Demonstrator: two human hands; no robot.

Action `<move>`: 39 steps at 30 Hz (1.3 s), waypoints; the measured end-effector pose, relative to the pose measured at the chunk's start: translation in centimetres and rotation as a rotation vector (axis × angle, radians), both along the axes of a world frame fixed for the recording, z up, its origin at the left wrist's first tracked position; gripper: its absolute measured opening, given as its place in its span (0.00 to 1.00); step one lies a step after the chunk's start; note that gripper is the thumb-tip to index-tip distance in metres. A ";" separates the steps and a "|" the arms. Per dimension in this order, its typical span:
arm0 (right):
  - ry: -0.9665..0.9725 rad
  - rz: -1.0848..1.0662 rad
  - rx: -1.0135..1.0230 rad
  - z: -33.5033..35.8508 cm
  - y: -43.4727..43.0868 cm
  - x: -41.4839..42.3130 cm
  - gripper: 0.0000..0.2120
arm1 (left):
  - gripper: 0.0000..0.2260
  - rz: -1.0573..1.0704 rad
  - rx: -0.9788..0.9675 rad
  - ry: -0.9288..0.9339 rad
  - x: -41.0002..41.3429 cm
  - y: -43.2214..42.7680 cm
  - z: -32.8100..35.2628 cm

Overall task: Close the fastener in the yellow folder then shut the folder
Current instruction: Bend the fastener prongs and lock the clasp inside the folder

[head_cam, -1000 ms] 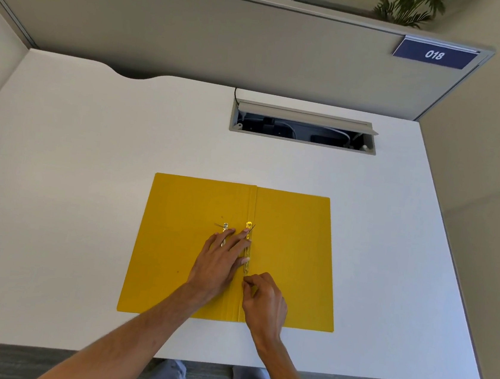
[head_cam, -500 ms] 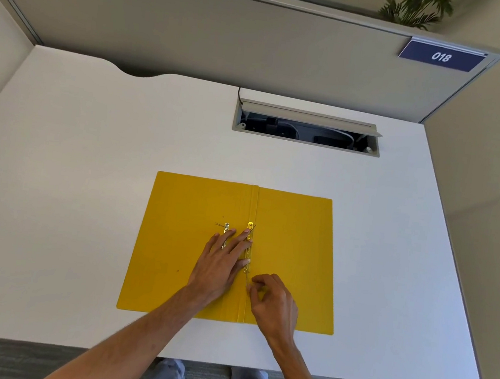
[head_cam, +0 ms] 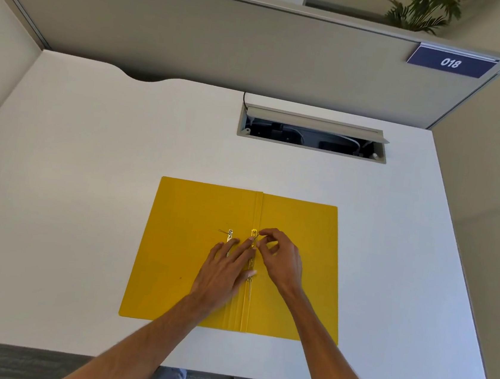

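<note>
White desk (head_cam: 85, 201), grey partition walls behind, a cable hatch (head_cam: 312, 133) propped open near the back edge. Toward the front edge lies the yellow folder (head_cam: 300, 226), spread open. The left hand (head_cam: 222, 272) presses flat beside the spine; the right hand (head_cam: 281, 260) pinches the metal fastener (head_cam: 254, 236) prong.

Bare white desk (head_cam: 70, 200) all round flat-lying open yellow card folder (head_cam: 193, 208); only obstacles: recessed grey cable hatch (head_cam: 312, 133) behind; grey partition panel (head_cam: 197, 37) beyond.
</note>
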State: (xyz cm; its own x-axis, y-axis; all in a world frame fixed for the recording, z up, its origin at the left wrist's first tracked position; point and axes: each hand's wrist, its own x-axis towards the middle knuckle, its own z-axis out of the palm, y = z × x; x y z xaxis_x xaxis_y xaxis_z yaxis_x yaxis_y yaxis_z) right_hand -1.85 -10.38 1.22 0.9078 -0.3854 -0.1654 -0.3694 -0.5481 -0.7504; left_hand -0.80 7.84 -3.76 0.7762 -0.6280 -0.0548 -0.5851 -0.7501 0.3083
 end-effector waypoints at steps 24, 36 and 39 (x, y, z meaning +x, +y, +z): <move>0.195 -0.123 0.093 -2.9 -2.2 4.9 0.06 | 0.22 -0.066 0.062 -0.077 0.3 -0.4 0.5; 0.229 -0.074 0.049 -2.7 -2.6 5.6 0.05 | 0.18 -0.063 0.076 -0.082 0.2 -0.9 1.1; 0.238 -0.055 0.024 -2.2 -2.4 5.9 0.03 | 0.16 -0.047 0.080 -0.069 0.3 -1.5 1.3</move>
State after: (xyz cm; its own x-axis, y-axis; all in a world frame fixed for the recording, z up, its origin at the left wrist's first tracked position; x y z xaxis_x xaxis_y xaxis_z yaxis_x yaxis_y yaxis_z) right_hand 4.02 -12.79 -1.03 0.8195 -0.4268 -0.3824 -0.5667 -0.5048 -0.6512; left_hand -0.53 6.32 -2.44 0.7500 -0.6593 -0.0538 -0.6376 -0.7421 0.2066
